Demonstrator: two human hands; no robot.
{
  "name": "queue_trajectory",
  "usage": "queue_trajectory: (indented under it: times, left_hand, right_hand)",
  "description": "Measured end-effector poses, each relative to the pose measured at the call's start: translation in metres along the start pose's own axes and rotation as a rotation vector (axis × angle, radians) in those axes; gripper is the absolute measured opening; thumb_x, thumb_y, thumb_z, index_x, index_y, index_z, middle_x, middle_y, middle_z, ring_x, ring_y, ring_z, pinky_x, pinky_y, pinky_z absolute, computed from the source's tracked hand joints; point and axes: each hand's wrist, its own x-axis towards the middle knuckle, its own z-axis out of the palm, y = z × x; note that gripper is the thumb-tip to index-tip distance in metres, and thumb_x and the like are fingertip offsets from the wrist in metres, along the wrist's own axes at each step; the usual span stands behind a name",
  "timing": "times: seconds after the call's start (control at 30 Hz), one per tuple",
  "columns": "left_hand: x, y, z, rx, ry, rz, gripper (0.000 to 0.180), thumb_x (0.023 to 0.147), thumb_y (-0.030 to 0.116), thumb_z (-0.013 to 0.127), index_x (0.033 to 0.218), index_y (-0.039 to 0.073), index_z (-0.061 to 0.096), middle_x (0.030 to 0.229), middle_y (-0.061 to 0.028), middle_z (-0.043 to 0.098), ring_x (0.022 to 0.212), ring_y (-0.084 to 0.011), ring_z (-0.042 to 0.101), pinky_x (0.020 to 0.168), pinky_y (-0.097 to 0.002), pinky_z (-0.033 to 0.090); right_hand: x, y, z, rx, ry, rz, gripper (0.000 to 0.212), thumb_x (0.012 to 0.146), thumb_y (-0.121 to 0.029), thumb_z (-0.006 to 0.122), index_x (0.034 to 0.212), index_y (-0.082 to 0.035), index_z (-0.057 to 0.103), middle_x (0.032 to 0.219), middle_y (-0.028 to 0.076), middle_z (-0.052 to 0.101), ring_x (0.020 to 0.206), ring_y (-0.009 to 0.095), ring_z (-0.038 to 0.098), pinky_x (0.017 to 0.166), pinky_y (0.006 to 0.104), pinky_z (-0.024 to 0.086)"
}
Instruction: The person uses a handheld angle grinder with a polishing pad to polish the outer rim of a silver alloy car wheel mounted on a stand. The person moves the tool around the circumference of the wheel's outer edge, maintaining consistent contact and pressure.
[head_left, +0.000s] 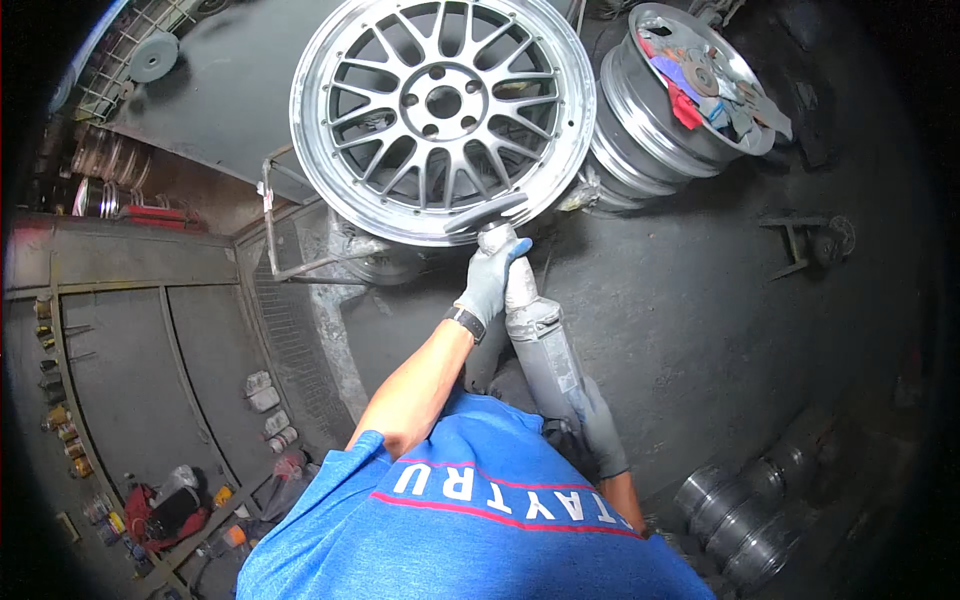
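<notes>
Nearest: blue tee (470, 545). R hand (602, 428), gray glove, grips rear of grinder (545, 355), some fingers hidden. Grinder's approx mid-frame, pointing up & slightly L: dusty gray cylindrical body, paler, narrower neck. L hand (490, 278), gray glove w/ blue patch by thumb, fingers closed round neck just below tool head; black watch (466, 322) on wrist. Disc (480, 214) seen almost edge-on, dark, tilted, over lower lip of wheel (448, 128); can't tell if touching. Wheel's top ctr: silver mesh-type spokes, duller than its wide shiny lip, round ctr bore, 5 lug holes. Just R of it: 2nd wheel (645, 128) w/ red & purple cloths (683, 103). Farther, low R: stacked wheels (735, 525) on dark floor (690, 330).
</notes>
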Motion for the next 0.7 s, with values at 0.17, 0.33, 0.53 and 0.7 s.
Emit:
queue_trajectory:
  times: [0.17, 0.33, 0.53, 0.7]
  left_hand:
    - [0.024, -0.027, 0.063, -0.323, -0.072, -0.041, 0.024, 0.094, 0.015, 0.086, 0.107, 0.009, 0.067, 0.089, -0.0083, 0.071, 0.074, -0.0253, 0.073, 0.069, -0.0411, 0.063]
    - [0.06, -0.042, 0.129, -0.607, -0.105, -0.014, 0.029, 0.094, 0.012, 0.084, 0.117, 0.005, 0.068, 0.1, -0.0112, 0.074, 0.088, -0.0287, 0.075, 0.084, -0.0444, 0.064]
    - [0.088, -0.032, 0.205, -0.814, -0.212, 0.059, 0.014, 0.103, 0.018, 0.074, 0.112, 0.009, 0.071, 0.098, -0.0076, 0.074, 0.094, -0.0247, 0.075, 0.09, -0.0421, 0.063]
    - [0.109, -0.02, 0.228, -0.848, -0.085, -0.013, 0.016, 0.096, 0.018, 0.083, 0.106, 0.015, 0.071, 0.093, -0.0057, 0.075, 0.086, -0.0246, 0.075, 0.084, -0.0411, 0.063]
  right_hand:
    - [0.024, -0.074, -0.092, -0.189, 0.037, 0.043, 0.063, 0.113, -0.028, 0.061, 0.166, 0.001, 0.042, 0.166, 0.02, 0.05, 0.146, 0.031, 0.054, 0.115, 0.0392, 0.049]
    - [0.057, -0.154, -0.181, -0.653, 0.042, -0.187, 0.065, 0.111, -0.035, 0.064, 0.163, 0.0, 0.047, 0.161, 0.025, 0.057, 0.15, 0.032, 0.055, 0.123, 0.0412, 0.043]
    - [0.077, -0.263, -0.223, -0.844, 0.025, -0.256, 0.068, 0.108, -0.04, 0.068, 0.16, 0.0, 0.049, 0.149, 0.021, 0.066, 0.132, 0.028, 0.066, 0.113, 0.0393, 0.051]
    - [0.089, -0.295, -0.232, -0.868, 0.006, -0.288, 0.071, 0.106, -0.041, 0.069, 0.161, -0.001, 0.049, 0.152, 0.023, 0.064, 0.137, 0.028, 0.063, 0.114, 0.0378, 0.049]
